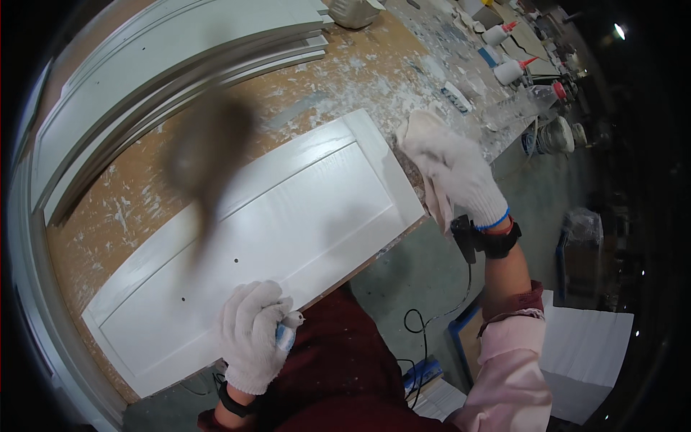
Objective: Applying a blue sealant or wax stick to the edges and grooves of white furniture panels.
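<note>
A white door panel (288, 223) with an arched far edge, a raised border and two small holes lies across the workbench in front of me. My left hand (253, 335), in a white knit glove, rests at its near edge. The fingers are curled round a small blue-and-white object (286, 336), mostly hidden in the palm. At the panel's right end, my right hand (461, 169), also gloved, is closed on a pale cloth (435, 189) that hangs down past the bench edge. A dark blurred shape (209, 147) close to the camera covers part of the panel's far edge.
More white arched panels (180, 43) are stacked at the far left of the paint-spattered workbench (360, 79). White bottles with red tips (509, 70), a clear plastic bottle (529, 102) and a white tube (456, 97) lie at the far right. A black cable (425, 331) trails below.
</note>
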Motion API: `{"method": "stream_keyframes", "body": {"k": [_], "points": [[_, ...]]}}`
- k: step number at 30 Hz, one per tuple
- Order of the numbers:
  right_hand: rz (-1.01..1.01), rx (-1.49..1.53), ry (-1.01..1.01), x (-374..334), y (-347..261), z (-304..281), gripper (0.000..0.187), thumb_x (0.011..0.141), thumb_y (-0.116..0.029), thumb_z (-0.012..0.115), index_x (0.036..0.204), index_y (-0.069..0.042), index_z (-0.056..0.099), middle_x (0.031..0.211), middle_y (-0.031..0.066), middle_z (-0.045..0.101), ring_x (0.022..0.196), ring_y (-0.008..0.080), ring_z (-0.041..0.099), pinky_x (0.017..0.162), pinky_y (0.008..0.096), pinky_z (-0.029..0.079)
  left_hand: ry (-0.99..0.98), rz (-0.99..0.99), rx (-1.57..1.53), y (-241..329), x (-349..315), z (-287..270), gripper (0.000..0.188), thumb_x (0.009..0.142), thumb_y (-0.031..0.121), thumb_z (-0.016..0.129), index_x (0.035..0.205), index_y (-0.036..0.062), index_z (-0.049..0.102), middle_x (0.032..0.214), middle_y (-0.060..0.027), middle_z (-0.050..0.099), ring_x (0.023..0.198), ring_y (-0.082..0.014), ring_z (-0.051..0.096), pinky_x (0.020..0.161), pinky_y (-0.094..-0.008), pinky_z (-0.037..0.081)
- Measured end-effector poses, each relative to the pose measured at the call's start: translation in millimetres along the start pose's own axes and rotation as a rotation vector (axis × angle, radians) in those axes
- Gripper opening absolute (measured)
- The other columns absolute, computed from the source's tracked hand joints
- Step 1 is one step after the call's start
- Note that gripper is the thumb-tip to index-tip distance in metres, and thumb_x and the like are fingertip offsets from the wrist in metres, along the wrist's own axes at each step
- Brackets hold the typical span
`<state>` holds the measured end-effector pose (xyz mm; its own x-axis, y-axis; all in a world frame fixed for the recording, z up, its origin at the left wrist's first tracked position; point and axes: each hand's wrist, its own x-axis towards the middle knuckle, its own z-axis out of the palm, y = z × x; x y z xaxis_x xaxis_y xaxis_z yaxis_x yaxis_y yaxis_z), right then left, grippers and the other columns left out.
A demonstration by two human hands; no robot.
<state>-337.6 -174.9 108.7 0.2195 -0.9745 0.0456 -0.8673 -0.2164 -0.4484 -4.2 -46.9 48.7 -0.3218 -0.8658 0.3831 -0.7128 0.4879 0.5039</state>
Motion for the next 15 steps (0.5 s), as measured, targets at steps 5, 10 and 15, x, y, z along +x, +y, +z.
{"method": "stream_keyframes", "body": {"k": [5, 10, 15], "points": [[-0.036, -0.404, 0.344, 32.8, 37.6, 6.6, 0.035, 0.082, -0.011, 0.066, 0.117, -0.007, 0.065, 0.11, 0.014, 0.066, 0.103, 0.0332, 0.062, 0.091, 0.0383, 0.049, -0.071, -0.09, -0.305, 6.2, 0.1, -5.5, 0.031, 0.068, 0.012, 0.081, 0.089, 0.0092, 0.058, 0.105, -0.0109, 0.062, 0.094, -0.0285, 0.062, 0.08, -0.037, 0.05], [-0.203, -0.397, 0.428, 10.4, -2.6, 14.8, 0.041, 0.082, -0.023, 0.067, 0.116, -0.002, 0.061, 0.096, 0.0135, 0.062, 0.099, 0.0318, 0.058, 0.081, 0.0413, 0.049, -0.107, -0.473, -1.106, 24.8, -1.7, -15.4, 0.039, 0.074, 0.02, 0.086, 0.094, 0.0048, 0.056, 0.116, -0.0148, 0.059, 0.106, -0.0236, 0.059, 0.093, -0.0358, 0.046], [-0.33, 0.329, 0.005, -68.4, -69.1, 48.2, 0.054, 0.083, -0.021, 0.071, 0.131, -0.002, 0.053, 0.119, 0.0173, 0.061, 0.103, 0.0309, 0.061, 0.09, 0.0357, 0.049, -0.044, -0.543, -1.375, 27.5, 10.7, 1.3, 0.042, 0.076, 0.02, 0.083, 0.105, 0.0048, 0.056, 0.126, -0.0141, 0.051, 0.115, -0.0237, 0.052, 0.1, -0.0385, 0.042]]}}
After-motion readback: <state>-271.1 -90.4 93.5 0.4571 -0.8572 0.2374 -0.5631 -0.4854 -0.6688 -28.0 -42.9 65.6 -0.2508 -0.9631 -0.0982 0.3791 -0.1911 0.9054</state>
